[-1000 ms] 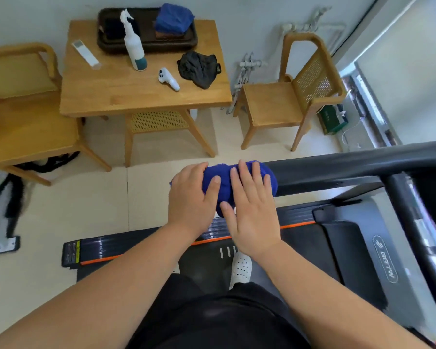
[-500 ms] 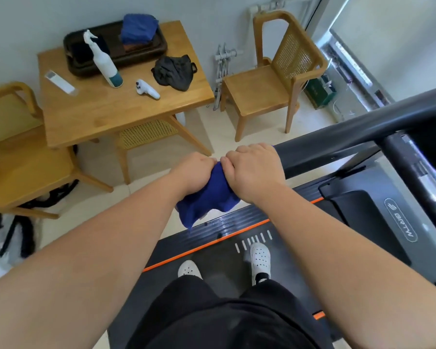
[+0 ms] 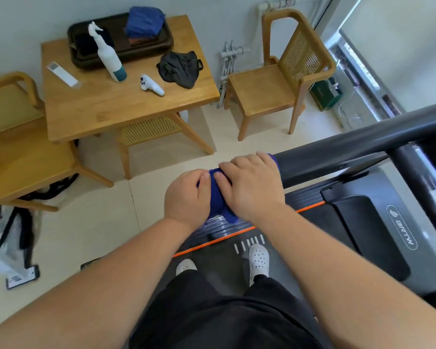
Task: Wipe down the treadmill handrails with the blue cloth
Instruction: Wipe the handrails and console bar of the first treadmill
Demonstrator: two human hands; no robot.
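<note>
The blue cloth (image 3: 218, 197) is wrapped around the free end of the black treadmill handrail (image 3: 350, 149). Both hands grip it side by side. My left hand (image 3: 186, 197) closes over the cloth at the rail's tip. My right hand (image 3: 252, 185) clasps the cloth just to the right, on top of the rail. A corner of cloth hangs below the hands. The rail runs up and to the right, bare and dark, toward the console upright (image 3: 423, 177).
A wooden table (image 3: 126, 107) beyond the rail carries a spray bottle (image 3: 110, 56), a dark tray (image 3: 146, 47) with folded blue cloths (image 3: 144, 22), a black rag (image 3: 179, 68) and a white controller (image 3: 150, 84). Wooden chairs (image 3: 277, 79) flank it. My white shoes (image 3: 258, 258) stand on the treadmill belt.
The hands went from flat fingers on the cloth to a closed grip around it. The cloth hung loose half a second ago and now sits tighter on the rail. The view has shifted slightly.
</note>
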